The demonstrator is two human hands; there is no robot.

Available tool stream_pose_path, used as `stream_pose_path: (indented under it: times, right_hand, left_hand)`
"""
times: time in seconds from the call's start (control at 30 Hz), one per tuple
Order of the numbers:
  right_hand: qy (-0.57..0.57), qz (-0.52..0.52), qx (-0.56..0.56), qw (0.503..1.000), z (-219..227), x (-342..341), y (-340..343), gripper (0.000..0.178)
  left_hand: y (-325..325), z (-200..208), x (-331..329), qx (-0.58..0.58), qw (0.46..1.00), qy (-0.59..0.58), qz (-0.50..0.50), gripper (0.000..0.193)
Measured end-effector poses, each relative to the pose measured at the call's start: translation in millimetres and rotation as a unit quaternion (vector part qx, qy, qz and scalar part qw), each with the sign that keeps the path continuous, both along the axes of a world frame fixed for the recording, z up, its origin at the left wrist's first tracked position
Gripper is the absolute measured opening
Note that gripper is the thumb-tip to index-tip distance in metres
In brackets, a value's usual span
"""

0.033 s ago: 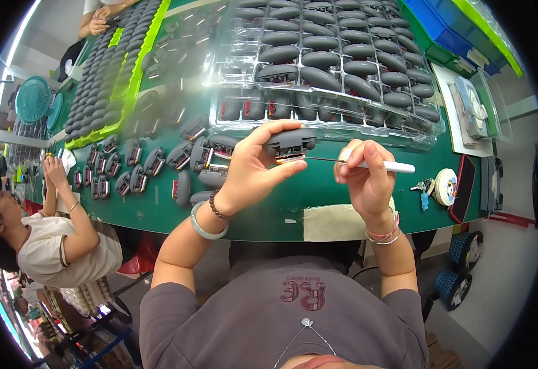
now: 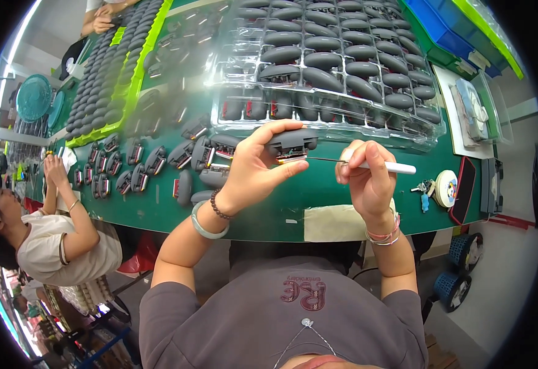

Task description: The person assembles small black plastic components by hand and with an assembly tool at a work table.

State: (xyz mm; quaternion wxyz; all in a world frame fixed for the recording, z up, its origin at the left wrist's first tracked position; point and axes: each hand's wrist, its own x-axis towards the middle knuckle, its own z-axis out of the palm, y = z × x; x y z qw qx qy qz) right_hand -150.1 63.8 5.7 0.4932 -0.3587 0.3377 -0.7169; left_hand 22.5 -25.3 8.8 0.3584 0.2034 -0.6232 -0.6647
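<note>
My left hand [image 2: 258,165] pinches a dark grey curved plastic housing [image 2: 292,140] between thumb and fingers, with its open side and small inner parts facing me. My right hand [image 2: 369,178] is closed around a slim white-handled tool [image 2: 399,168]. Its thin metal shaft [image 2: 327,160] points left, and the tip reaches the lower edge of the housing near my left thumb. Whether the tip touches the inner parts is too small to tell. Similar grey housings [image 2: 156,161] lie loose on the green table [image 2: 263,215] to the left of my left hand.
Beyond my hands stands a clear plastic tray [image 2: 342,98] full of grey housings. A lime-green tray [image 2: 135,80] holds more at the far left. Keys [image 2: 425,187], a round pouch [image 2: 446,187] and a phone [image 2: 463,189] lie at right. A co-worker [image 2: 66,240] sits at left.
</note>
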Motion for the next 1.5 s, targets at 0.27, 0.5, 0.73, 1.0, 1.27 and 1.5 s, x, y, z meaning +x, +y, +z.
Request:
stream_pose_path:
  times: [0.27, 0.5, 0.73, 1.0, 1.27, 1.5]
  right_hand:
    - [-0.122, -0.011, 0.044, 0.992, 0, -11, 3, 0.042]
    - [-0.112, 0.009, 0.043, 0.993, 5, -4, -1, 0.040]
    - [-0.116, 0.015, 0.051, 0.992, 2, -1, -7, 0.039]
    - [-0.180, 0.055, 0.049, 0.981, 3, -7, -15, 0.040]
    - [-0.171, 0.017, 0.073, 0.983, -3, -12, -15, 0.040]
    - [-0.136, 0.004, 0.063, 0.989, -8, -22, -10, 0.038]
  left_hand:
    - [0, 12, 20, -0.107, 0.991, -0.070, 0.037, 0.049]
    - [-15, 25, 153, -0.105, 0.937, -0.141, 0.302, 0.030]
    - [-137, -2, 373, -0.169, 0.678, -0.400, 0.593, 0.049]
    - [-197, -7, 544, -0.279, 0.479, -0.686, 0.471, 0.059]
    - [-224, 23, 316, -0.329, 0.580, -0.605, 0.435, 0.042]
    - [-130, 60, -3, -0.589, 0.741, -0.321, 0.004, 0.030]
